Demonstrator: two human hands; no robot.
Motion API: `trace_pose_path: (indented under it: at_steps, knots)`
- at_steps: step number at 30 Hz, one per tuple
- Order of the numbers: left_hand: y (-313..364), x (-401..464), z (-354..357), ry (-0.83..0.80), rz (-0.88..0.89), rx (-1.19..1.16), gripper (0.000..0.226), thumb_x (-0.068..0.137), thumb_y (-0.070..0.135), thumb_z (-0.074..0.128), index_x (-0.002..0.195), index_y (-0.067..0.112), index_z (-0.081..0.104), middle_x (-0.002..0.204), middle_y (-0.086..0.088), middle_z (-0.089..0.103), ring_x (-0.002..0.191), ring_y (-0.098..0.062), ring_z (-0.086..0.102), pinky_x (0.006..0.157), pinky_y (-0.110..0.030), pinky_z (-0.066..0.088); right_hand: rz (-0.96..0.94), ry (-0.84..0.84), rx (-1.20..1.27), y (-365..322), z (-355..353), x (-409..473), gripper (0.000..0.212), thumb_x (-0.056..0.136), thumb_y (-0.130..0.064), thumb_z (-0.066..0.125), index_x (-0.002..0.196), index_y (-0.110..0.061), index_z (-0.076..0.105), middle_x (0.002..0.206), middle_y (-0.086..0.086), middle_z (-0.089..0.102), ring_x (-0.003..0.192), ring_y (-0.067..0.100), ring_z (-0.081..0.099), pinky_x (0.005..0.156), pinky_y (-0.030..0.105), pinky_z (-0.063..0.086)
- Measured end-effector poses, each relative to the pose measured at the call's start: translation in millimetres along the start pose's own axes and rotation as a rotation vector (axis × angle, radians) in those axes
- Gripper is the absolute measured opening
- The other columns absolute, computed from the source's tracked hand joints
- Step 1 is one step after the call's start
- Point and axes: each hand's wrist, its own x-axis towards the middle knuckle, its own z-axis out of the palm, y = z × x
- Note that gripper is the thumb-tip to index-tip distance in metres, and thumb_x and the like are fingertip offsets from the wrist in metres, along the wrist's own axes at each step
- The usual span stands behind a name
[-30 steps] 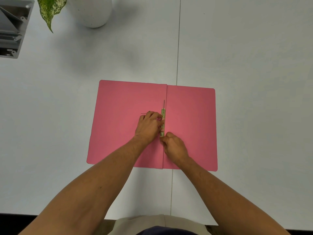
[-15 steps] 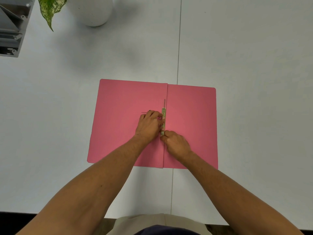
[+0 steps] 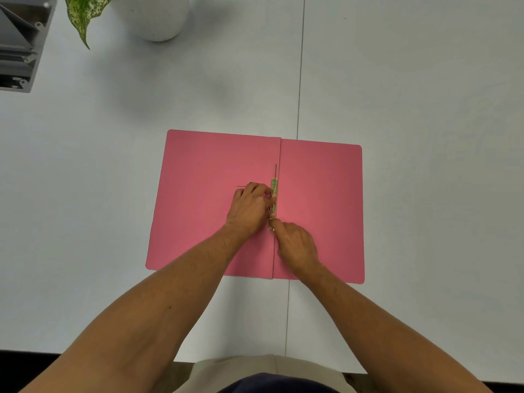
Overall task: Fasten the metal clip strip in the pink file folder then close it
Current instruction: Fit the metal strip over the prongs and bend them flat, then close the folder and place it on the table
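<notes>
The left hand (image 3: 251, 207) and right hand (image 3: 296, 245) cover the near part of the metal strip (image 3: 274, 184), so its fastening cannot be judged. At the far edge, the white pot (image 3: 154, 15), leaf (image 3: 85, 12) and grey rack (image 3: 19, 43) are cut off.

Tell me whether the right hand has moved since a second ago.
Yes, slightly: the right hand has crept up along the metal clip strip, away from the pink folder's near edge.

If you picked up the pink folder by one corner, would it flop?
Probably a bit. The pink folder lies thin and flat like card, so it would likely bend and swing at its fold. It looks light; the metal strip adds little weight.
</notes>
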Motion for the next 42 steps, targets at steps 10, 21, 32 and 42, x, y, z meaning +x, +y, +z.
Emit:
trace_pose_path:
  at_steps: [10,21,32,42]
  knots:
    - [-1.6,-0.2,4.6,0.020,-0.011,-0.029,0.038,0.082,0.022,0.065,0.120,0.018,0.062,0.131,0.002,0.055,0.126,-0.022,0.040,0.096,-0.039,0.033,0.167,0.032,0.163,-12.0,13.1,-3.8,0.025,0.082,-0.005,0.065,0.107,-0.006,0.063,0.070,0.013,0.066,0.061,0.031,0.061,0.049,0.031,0.041]
    - [-1.3,-2.1,4.1,0.003,0.005,-0.022,0.041,0.085,0.031,0.064,0.125,0.022,0.060,0.138,0.003,0.051,0.130,-0.022,0.037,0.102,-0.041,0.032,0.107,0.051,0.330,-1.1,26.6,-12.5,0.018,0.091,-0.008,0.058,0.101,0.002,0.068,0.098,0.017,0.066,0.091,0.030,0.058,0.074,0.044,0.052]
    - [-16.1,-21.6,-3.2,0.234,-0.085,-0.376,0.038,0.083,0.018,0.068,0.120,0.011,0.064,0.127,-0.010,0.062,0.119,-0.029,0.053,0.101,-0.037,0.039,0.074,0.045,0.303,4.8,19.5,-9.8,0.024,0.089,0.000,0.053,0.109,0.003,0.067,0.102,0.018,0.066,0.091,0.034,0.059,0.075,0.038,0.052]
    - [-69.6,-76.7,2.2,0.307,-0.946,-0.360,0.085,0.066,0.053,0.075,0.134,0.014,0.040,0.147,-0.015,0.035,0.136,-0.034,0.029,0.108,-0.056,0.026,-0.036,-0.023,0.131,9.0,20.8,-17.1,0.032,0.088,0.001,0.056,0.119,0.000,0.061,0.111,0.015,0.063,0.098,0.031,0.056,0.074,0.038,0.053]
